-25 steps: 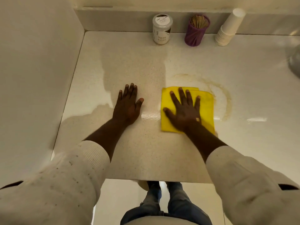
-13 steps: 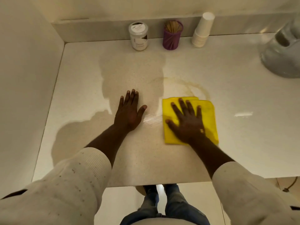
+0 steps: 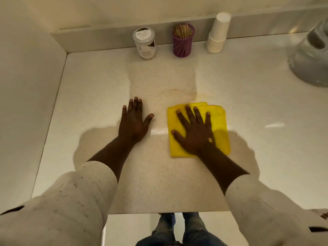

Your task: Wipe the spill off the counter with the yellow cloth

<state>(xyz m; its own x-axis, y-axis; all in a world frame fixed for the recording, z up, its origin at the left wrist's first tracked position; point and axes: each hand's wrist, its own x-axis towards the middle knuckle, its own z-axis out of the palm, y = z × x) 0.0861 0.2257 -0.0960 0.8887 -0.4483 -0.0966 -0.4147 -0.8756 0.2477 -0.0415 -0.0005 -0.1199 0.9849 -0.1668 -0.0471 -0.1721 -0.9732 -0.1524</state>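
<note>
A folded yellow cloth [image 3: 219, 121] lies flat on the pale speckled counter [image 3: 266, 96], right of the middle. My right hand [image 3: 195, 132] presses down on the cloth with the palm flat and the fingers spread. A faint brownish spill smear [image 3: 184, 94] shows on the counter just beyond the cloth's far edge. My left hand [image 3: 134, 121] rests flat on the bare counter to the left of the cloth, fingers apart, holding nothing. A wet sheen [image 3: 158, 131] lies between the two hands.
Along the back wall stand a white-lidded jar [image 3: 144, 44], a purple holder of toothpicks [image 3: 182, 41] and a stack of white paper cups [image 3: 218, 33]. A grey appliance [image 3: 312, 55] sits at the far right. A wall closes the left side. The counter's front edge [image 3: 159, 213] is near my legs.
The brown ring that curved to the right of the cloth no longer shows; only a faint smear beyond it is left. My view has tilted and shifted. Both hands stay flat.
</note>
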